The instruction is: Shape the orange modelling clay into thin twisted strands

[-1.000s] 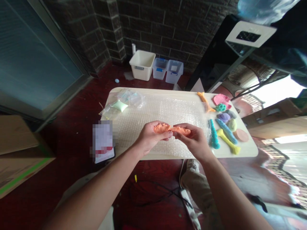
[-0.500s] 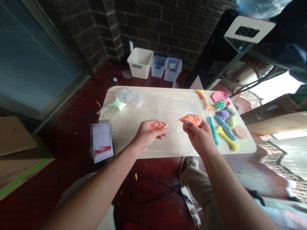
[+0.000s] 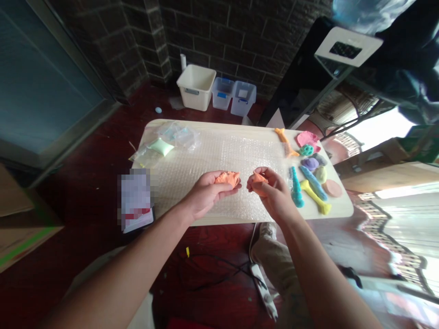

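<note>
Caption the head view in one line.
Left hand and right hand each hold orange clay over bubble wrap on a table.

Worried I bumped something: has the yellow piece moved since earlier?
No. Judged against the table, the yellow piece lies in the same spot, still alongside the long blue piece.

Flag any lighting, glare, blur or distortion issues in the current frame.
Head view: the bright opening at right is blown out white; the brick wall is dark; glints speckle the bubble wrap; the forearms look soft and stretched toward the bottom corners; coarse pixelation hides something at the table's left.
</note>
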`<control>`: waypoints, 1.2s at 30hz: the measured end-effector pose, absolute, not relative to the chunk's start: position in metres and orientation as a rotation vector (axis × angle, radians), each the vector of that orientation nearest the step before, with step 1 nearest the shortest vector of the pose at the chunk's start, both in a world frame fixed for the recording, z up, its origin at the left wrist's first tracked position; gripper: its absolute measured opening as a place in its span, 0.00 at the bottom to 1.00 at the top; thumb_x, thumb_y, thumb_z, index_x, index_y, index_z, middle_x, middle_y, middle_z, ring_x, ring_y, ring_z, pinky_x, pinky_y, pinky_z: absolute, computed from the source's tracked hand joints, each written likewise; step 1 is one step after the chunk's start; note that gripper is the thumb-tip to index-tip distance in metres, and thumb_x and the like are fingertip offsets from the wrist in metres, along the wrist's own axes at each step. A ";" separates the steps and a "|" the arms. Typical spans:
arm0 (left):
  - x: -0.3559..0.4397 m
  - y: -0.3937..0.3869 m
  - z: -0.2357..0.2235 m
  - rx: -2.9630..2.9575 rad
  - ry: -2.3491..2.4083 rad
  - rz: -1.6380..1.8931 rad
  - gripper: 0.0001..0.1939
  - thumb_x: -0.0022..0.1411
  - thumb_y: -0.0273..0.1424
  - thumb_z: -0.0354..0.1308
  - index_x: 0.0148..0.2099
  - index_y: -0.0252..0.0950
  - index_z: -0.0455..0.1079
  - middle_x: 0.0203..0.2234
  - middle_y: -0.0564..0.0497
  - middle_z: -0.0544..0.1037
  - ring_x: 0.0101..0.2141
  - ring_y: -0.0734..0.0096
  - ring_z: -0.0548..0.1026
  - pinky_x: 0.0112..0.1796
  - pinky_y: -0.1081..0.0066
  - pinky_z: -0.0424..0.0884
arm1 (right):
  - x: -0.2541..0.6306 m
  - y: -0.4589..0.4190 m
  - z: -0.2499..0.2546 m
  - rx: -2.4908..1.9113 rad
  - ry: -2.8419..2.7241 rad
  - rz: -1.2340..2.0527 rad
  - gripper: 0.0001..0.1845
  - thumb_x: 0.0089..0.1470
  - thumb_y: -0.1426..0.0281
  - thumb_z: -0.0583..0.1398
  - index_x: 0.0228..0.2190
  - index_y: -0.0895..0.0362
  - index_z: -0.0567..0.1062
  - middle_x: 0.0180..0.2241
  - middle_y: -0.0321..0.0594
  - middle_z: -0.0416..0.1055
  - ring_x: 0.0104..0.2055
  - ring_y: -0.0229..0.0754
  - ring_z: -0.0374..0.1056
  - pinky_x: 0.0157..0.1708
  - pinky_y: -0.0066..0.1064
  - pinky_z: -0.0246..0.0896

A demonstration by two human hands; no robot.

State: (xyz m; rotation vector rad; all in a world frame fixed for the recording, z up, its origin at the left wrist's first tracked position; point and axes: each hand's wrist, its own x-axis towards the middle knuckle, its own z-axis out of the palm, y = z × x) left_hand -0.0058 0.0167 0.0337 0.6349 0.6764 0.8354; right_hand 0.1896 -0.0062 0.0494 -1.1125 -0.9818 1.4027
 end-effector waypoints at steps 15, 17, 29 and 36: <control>-0.005 0.013 0.031 1.090 0.827 0.892 0.15 0.55 0.27 0.70 0.46 0.33 0.78 0.40 0.46 0.82 0.41 0.62 0.78 0.46 0.63 0.71 | 0.188 -0.004 0.036 -1.338 -1.202 1.219 0.08 0.50 0.64 0.72 0.30 0.55 0.85 0.24 0.38 0.77 0.27 0.37 0.67 0.30 0.32 0.62; -0.004 0.013 0.030 0.967 0.797 0.933 0.16 0.54 0.29 0.71 0.46 0.32 0.78 0.41 0.44 0.82 0.42 0.61 0.79 0.47 0.61 0.73 | 0.189 -0.004 0.036 -1.335 -1.183 1.232 0.07 0.50 0.64 0.72 0.29 0.55 0.85 0.23 0.37 0.77 0.26 0.37 0.67 0.30 0.32 0.61; -0.007 0.019 0.032 0.773 0.713 0.981 0.10 0.59 0.31 0.69 0.43 0.33 0.80 0.44 0.44 0.81 0.43 0.68 0.76 0.43 0.70 0.68 | 0.185 -0.007 0.043 -1.340 -1.180 1.300 0.13 0.50 0.61 0.73 0.35 0.56 0.84 0.23 0.36 0.74 0.26 0.38 0.67 0.30 0.32 0.61; -0.008 0.021 0.033 0.586 0.683 0.982 0.09 0.54 0.25 0.71 0.38 0.32 0.77 0.41 0.45 0.80 0.43 0.66 0.76 0.49 0.64 0.69 | 0.184 -0.002 0.044 -1.131 -0.770 1.431 0.08 0.51 0.65 0.68 0.34 0.54 0.77 0.33 0.37 0.77 0.28 0.39 0.70 0.29 0.33 0.64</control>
